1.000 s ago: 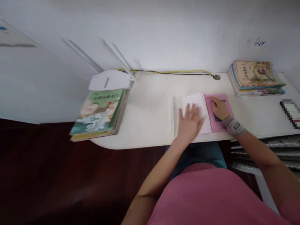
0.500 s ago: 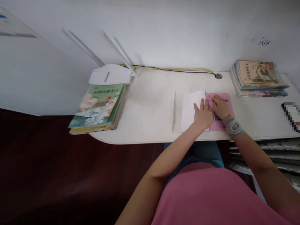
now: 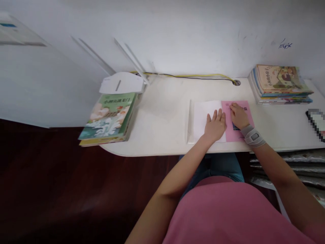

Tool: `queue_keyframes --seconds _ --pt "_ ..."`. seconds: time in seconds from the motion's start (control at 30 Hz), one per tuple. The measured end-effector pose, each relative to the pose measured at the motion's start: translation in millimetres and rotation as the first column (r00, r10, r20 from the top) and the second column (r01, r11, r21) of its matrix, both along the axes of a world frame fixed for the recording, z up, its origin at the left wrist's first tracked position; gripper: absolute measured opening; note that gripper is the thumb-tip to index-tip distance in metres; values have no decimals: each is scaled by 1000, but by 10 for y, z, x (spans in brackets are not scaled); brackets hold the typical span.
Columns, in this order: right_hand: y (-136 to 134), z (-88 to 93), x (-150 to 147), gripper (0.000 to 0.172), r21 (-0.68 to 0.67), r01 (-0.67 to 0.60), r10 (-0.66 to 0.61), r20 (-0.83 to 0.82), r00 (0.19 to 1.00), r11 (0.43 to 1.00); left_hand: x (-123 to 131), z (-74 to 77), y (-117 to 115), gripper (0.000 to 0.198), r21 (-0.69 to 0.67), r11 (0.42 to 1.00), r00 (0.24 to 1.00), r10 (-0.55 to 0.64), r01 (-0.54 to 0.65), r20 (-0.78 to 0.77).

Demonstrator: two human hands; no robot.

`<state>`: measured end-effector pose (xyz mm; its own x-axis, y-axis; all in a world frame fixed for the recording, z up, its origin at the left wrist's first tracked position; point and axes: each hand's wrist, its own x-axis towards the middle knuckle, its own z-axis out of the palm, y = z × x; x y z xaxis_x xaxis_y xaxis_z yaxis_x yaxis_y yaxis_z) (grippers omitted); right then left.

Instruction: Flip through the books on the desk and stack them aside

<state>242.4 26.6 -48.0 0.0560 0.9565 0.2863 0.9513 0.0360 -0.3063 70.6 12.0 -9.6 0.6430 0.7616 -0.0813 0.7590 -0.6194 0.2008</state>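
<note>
An open booklet lies on the white desk [image 3: 162, 135], with a white page [image 3: 203, 120] on the left and a pink page [image 3: 241, 115] with printed title and small picture on the right. My left hand [image 3: 215, 126] lies flat on the white page, fingers spread, close to the fold. My right hand [image 3: 238, 117] rests on the pink page with its fingertips near the title. A grey wrist brace [image 3: 253, 136] wraps my right wrist. Neither hand is lifting anything.
A stack of books with a green cover [image 3: 108, 118] sits at the desk's left end, below a white curved object [image 3: 121, 83]. Stacked picture books [image 3: 279, 81] stand back right, near a pixelated flat device [image 3: 316, 123]. Yellow and black cables [image 3: 188, 76] run along the wall.
My left hand has moved right from the raised white page and now lies flat on it. The white page has settled flat against the desk. My right hand has stayed on the pink page.
</note>
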Motion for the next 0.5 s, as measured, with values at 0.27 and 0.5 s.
queue_keyframes --seconds 0.27,0.5 --pt "0 -26 -8 45 43 -36 33 66 997 998 -38 -78 -23 62 84 996 999 -18 15 42" --pt "24 102 -85 45 -4 -80 80 118 990 997 -635 235 107 55 171 954 969 242 -246 41"
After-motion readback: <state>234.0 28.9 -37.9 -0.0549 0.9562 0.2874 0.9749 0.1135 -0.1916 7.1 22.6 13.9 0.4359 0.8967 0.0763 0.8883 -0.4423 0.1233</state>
